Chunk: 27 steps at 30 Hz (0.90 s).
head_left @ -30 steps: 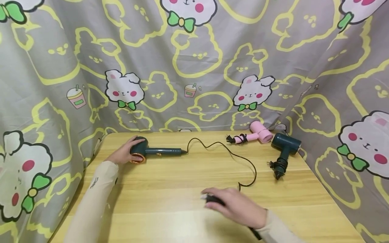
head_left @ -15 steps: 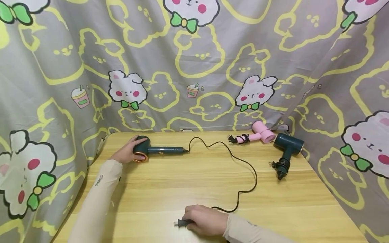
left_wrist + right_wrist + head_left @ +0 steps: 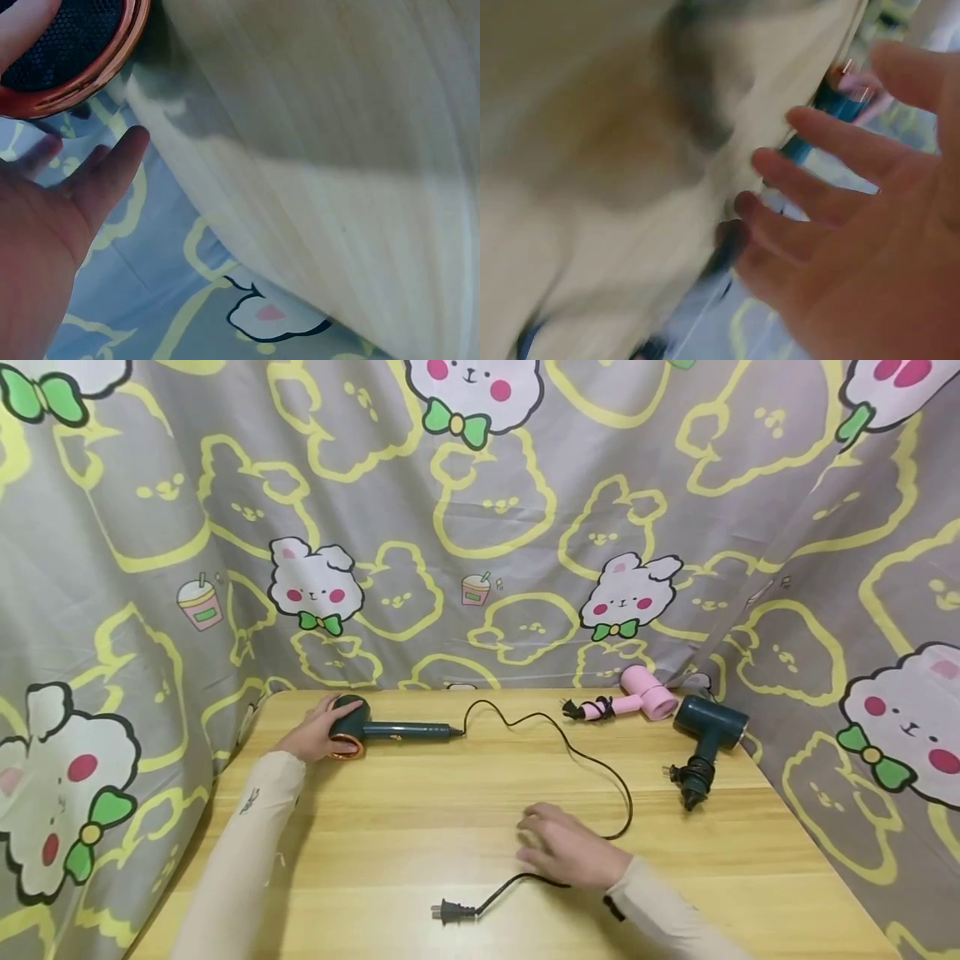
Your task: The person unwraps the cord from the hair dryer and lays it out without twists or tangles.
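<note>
My left hand (image 3: 315,735) holds the round head of a dark green hair dryer (image 3: 408,731), which lies on the table with its handle pointing right. In the left wrist view, the thumb touches its copper-coloured rim (image 3: 129,56) while other fingers extend behind. A black cord (image 3: 628,797) loops from the handle across the table to a two-pin plug (image 3: 453,911) near the front. Above the cord's front stretch is my right hand (image 3: 566,847), fingers loosely spread and holding nothing; part of the cord is hidden beneath it.
A pink hair dryer (image 3: 648,693) and a second dark green hair dryer (image 3: 708,724), both with cords wound round their handles, lie at the back right of the wooden table (image 3: 375,827). A patterned curtain (image 3: 517,527) surrounds the back and sides.
My right hand moved toward the front left with the plug, let it go on the table, then moved back to the right and away. The left hand stays on the hair dryer.
</note>
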Each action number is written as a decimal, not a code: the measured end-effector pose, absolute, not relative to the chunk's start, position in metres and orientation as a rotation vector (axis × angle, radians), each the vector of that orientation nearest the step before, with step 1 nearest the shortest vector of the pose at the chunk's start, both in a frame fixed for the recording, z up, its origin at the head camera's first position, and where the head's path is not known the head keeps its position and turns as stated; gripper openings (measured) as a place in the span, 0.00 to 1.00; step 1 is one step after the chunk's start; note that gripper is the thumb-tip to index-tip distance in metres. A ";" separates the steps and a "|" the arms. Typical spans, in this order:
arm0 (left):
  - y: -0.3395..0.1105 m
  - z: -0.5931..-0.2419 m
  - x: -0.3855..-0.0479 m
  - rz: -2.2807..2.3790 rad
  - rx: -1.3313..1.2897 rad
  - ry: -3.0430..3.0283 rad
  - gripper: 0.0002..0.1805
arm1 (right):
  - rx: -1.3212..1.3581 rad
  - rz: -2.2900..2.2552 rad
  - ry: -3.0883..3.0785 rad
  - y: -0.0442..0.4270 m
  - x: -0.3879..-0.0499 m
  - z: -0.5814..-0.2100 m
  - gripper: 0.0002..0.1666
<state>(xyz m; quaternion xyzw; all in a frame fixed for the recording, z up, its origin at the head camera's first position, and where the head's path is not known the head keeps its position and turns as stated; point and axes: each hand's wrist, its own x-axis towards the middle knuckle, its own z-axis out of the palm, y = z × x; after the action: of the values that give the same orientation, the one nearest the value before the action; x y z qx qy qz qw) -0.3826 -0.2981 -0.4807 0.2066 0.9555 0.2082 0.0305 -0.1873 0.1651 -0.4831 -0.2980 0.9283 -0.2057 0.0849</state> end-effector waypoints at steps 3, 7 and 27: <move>-0.297 -0.481 -0.385 0.590 0.623 2.968 0.48 | -0.673 -0.607 2.747 0.198 -0.191 -0.483 0.35; -0.293 -0.477 -0.388 0.548 0.647 2.970 0.48 | -0.456 -0.577 2.671 0.232 -0.186 -0.481 0.44; -0.284 -0.472 -0.389 0.538 0.685 2.928 0.59 | -0.282 -0.757 2.798 0.306 -0.162 -0.472 0.53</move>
<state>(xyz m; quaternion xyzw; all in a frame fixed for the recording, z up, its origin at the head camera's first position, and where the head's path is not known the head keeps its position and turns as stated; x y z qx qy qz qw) -0.3893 -0.2841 -0.4719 0.2240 0.9576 0.1759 0.0435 -0.1619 0.3063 -0.4724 -0.0960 0.9545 -0.2583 0.1142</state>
